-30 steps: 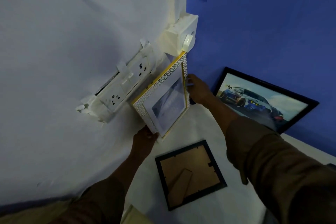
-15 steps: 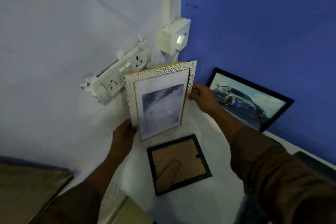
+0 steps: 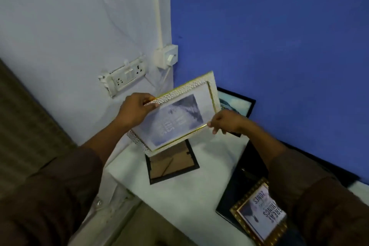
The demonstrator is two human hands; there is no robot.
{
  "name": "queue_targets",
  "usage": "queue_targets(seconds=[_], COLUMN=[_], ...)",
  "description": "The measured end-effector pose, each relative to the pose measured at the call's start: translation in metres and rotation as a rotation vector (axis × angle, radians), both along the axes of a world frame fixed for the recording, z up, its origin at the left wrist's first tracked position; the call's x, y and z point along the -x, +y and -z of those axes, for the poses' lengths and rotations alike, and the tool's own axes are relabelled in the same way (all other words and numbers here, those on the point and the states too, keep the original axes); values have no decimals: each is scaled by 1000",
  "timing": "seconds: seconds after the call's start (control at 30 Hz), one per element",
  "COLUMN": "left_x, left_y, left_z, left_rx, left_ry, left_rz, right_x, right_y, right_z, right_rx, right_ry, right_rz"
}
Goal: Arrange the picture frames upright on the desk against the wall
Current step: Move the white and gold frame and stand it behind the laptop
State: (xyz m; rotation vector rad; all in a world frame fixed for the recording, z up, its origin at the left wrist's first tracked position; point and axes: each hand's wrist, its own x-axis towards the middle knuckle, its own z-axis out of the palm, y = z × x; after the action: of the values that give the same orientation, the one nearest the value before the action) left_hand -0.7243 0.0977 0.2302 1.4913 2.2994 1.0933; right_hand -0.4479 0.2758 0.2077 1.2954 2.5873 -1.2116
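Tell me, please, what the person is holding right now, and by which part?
Both hands hold the white-and-gold frame above the desk: left hand at its upper-left corner, right hand at its lower-right edge.

— What sort of place is this?
— A room in a home, I'd say. A white desk (image 3: pixel 179 191) sits in the corner where a pale wall (image 3: pixel 60 26) meets a blue wall (image 3: pixel 279 36).
— Anything else?
— A socket strip (image 3: pixel 125 78) and a switch (image 3: pixel 166 57) by the corner, and framed prints (image 3: pixel 259 211) on the desk.
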Motion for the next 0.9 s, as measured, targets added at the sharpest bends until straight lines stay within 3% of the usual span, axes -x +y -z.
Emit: queue_targets(seconds=[0.17,0.27,0.33,0.5,0.67,0.8,0.9], left_x=[-52,-86,-105,-152,-187,-213,-227], left_y=[5,-4,-9,-32,-49,-58,-62], left_z=[-49,-66,-75,-91,-89,-84,-69], left_rx=[221,242,252,206,115,-179,-270], left_ry=[263,335,349,395,460,311,261], left_rz=[173,301,359,471,514,567,589], right_x=[-32,-54,-64,-86,-126,-174,-213], right_y=[-36,-70,-91,-143,-181,-192,-195], right_z=[-68,-88,-96,-89,-75,-71,-72], right_rx=[-549,-791,-873,-937,-930,-864,-824], right_ry=[262,294,205,-102,-23,23,34], right_rz=[44,-54,-117,-91,139,382,573])
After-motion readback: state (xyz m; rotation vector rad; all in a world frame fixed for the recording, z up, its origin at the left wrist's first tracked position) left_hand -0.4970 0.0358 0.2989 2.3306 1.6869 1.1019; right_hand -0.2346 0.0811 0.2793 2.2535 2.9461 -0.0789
